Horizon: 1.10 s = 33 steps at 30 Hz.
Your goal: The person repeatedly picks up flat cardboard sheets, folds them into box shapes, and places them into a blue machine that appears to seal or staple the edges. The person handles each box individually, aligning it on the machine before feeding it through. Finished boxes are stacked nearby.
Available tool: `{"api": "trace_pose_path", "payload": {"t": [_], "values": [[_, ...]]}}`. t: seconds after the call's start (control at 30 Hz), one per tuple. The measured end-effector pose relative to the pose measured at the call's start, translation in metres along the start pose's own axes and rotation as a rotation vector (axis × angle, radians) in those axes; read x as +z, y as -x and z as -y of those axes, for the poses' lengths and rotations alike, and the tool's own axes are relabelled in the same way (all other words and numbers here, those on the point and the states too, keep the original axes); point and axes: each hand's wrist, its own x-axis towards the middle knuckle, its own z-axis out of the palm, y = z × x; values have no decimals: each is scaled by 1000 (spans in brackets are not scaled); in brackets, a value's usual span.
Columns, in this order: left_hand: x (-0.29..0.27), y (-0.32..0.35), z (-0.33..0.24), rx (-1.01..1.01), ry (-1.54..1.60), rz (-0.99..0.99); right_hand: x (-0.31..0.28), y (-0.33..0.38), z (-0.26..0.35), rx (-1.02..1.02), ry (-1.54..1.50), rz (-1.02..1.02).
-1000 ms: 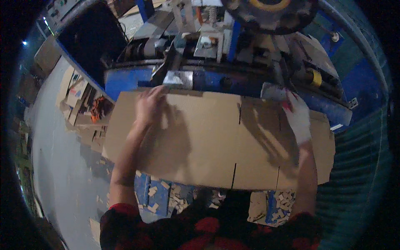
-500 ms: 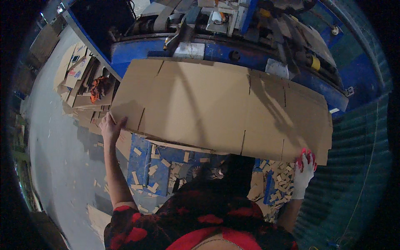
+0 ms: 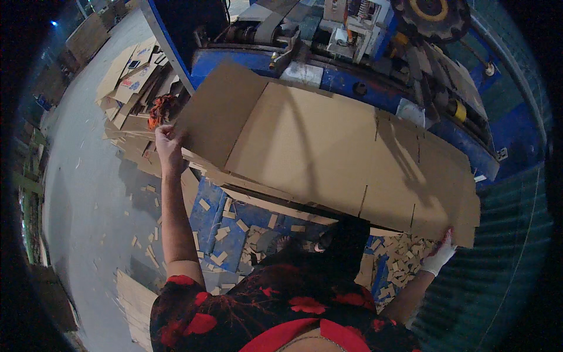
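Note:
A long, slotted sheet of brown cardboard (image 3: 311, 149) spans the space in front of me, its far edge against the blue machine. My bare left hand (image 3: 170, 145) is closed on the near left corner of the sheet's left end panel (image 3: 220, 111), which is tilted up along its crease. At the near right corner, my right hand (image 3: 441, 253), in a white glove with red on the fingers, grips the sheet's edge; part of its fingers is hidden. More cardboard layers (image 3: 258, 190) show just under the sheet's near edge.
The blue machine (image 3: 340, 82) with rollers and a dark toothed wheel (image 3: 431, 14) stands beyond the sheet. Stacked cardboard (image 3: 132, 88) with an orange cloth (image 3: 161, 111) lies at left. Small cardboard offcuts (image 3: 393, 261) litter the floor. A green corrugated wall (image 3: 504, 246) stands right.
My left hand has lifted the sheet's left end panel, bending it up at the crease. The right hand keeps its hold near the right corner. The whole view has shifted somewhat.

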Motion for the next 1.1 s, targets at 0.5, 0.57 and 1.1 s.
{"api": "trace_pose_path", "payload": {"t": [0.5,0.57,1.1], "values": [[74,110,-23,337,-249,519,79,121,55,-1123,1315,812],[102,124,-27,592,-431,576,103,116,50,-1211,1365,910],[312,-29,-24,1031,-1005,405,314,-67,13,-1430,1330,823]]}}
